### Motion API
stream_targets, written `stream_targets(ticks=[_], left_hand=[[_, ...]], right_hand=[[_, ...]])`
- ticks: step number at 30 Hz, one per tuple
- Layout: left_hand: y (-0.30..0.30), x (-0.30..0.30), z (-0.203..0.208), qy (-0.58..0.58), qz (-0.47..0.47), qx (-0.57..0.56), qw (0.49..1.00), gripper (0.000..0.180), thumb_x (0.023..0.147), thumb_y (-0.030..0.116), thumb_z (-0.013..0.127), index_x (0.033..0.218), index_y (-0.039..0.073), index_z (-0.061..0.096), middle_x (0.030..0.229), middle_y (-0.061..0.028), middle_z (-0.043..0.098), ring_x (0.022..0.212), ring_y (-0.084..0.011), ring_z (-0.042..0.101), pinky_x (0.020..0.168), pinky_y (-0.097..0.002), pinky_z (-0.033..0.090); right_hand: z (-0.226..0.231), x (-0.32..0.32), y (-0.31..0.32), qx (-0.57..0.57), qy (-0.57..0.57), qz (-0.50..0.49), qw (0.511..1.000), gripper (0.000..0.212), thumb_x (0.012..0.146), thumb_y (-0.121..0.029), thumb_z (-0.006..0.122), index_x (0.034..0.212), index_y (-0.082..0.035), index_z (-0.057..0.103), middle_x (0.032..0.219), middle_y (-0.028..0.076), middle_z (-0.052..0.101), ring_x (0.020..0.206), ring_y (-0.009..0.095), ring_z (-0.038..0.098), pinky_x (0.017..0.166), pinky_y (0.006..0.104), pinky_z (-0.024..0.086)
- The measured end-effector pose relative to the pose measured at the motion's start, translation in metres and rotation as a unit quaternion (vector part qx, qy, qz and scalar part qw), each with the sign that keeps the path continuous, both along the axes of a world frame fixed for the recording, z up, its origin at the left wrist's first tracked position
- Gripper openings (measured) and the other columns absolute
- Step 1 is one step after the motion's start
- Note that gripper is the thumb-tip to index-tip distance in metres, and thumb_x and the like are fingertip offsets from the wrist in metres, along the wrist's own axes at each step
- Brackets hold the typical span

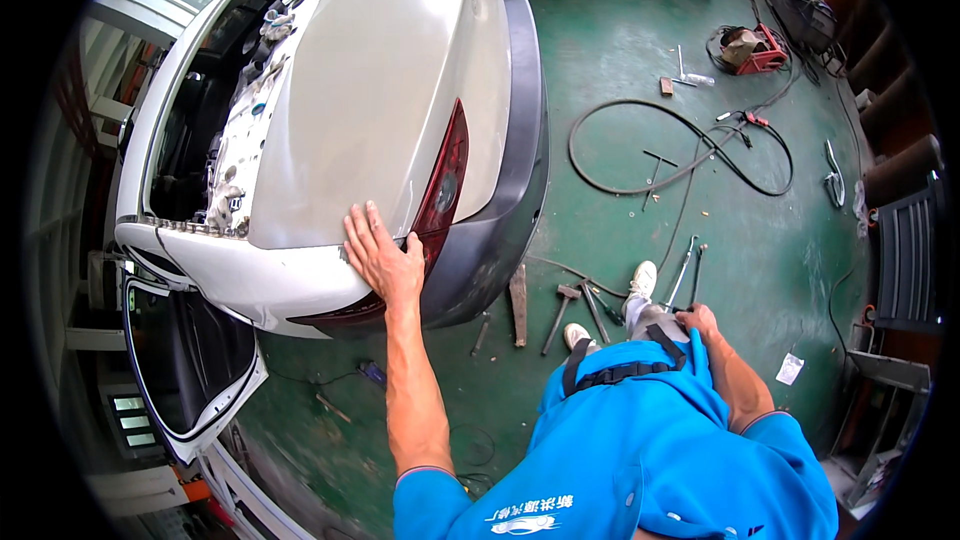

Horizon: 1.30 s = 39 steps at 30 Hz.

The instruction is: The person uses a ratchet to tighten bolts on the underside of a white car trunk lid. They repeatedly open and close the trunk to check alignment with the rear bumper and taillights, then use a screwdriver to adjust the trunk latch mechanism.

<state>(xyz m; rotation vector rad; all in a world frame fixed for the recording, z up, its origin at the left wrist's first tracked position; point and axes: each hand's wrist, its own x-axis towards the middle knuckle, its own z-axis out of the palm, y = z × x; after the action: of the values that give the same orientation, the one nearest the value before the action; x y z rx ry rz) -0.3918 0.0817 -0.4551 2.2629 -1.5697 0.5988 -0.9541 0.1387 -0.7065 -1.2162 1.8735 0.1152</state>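
Observation:
My left hand (386, 258) rests flat with its fingers spread on the car's rear corner. It touches the seam between the pale trunk lid (350, 140) and the white fender (290, 285), close beside the red tail light (443, 185). A dark grey bumper (525, 120) runs around the car's rear. Low at my right side, my right hand (699, 321) is closed. A long thin metal tool (698, 275) seems to run out of its fingers toward the floor. Its grip is mostly hidden. A second, shiny rod (683, 268) shows right beside it.
By my feet lie a hammer (562, 318), a wooden strip (519, 305) and other hand tools. A looped black cable (580, 155) crosses the green floor. A red machine (765, 52) stands far right. An open car door (190, 360) juts out at the left.

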Motion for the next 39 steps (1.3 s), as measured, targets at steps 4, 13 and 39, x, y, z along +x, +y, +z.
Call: stream_targets(ticks=[4,13,39], left_hand=[[-0.002,0.000,0.000,-0.005,0.000,0.000,1.000,0.089,0.076,0.024,0.077,0.154,0.008,0.038,0.161,-0.0154,0.035,0.150,-0.0363,0.030,0.120,-0.0563,0.024],[0.000,-0.002,-0.001,-0.018,0.010,0.014,1.000,0.090,0.077,0.026,0.077,0.155,0.008,0.036,0.162,-0.0152,0.033,0.151,-0.0354,0.028,0.121,-0.0550,0.023],[-0.045,-0.048,0.000,-0.033,0.140,0.062,0.988,0.092,0.084,0.036,0.079,0.154,-0.002,0.033,0.160,-0.0254,0.032,0.148,-0.0418,0.029,0.119,-0.0561,0.025]], right_hand=[[-0.001,-0.001,0.002,0.000,0.001,-0.001,1.000,0.054,0.078,-0.040,0.067,0.102,0.009,0.069,0.108,0.031,0.069,0.108,0.041,0.067,0.094,0.0447,0.052],[-0.013,-0.002,0.005,0.002,0.008,-0.014,1.000,0.054,0.078,-0.040,0.069,0.105,0.007,0.069,0.112,0.030,0.069,0.110,0.042,0.066,0.095,0.0460,0.052],[-0.111,-0.098,-0.139,0.049,-0.011,-0.135,0.990,0.048,0.081,-0.036,0.070,0.101,0.008,0.071,0.090,0.025,0.073,0.088,0.036,0.072,0.080,0.0443,0.055]])
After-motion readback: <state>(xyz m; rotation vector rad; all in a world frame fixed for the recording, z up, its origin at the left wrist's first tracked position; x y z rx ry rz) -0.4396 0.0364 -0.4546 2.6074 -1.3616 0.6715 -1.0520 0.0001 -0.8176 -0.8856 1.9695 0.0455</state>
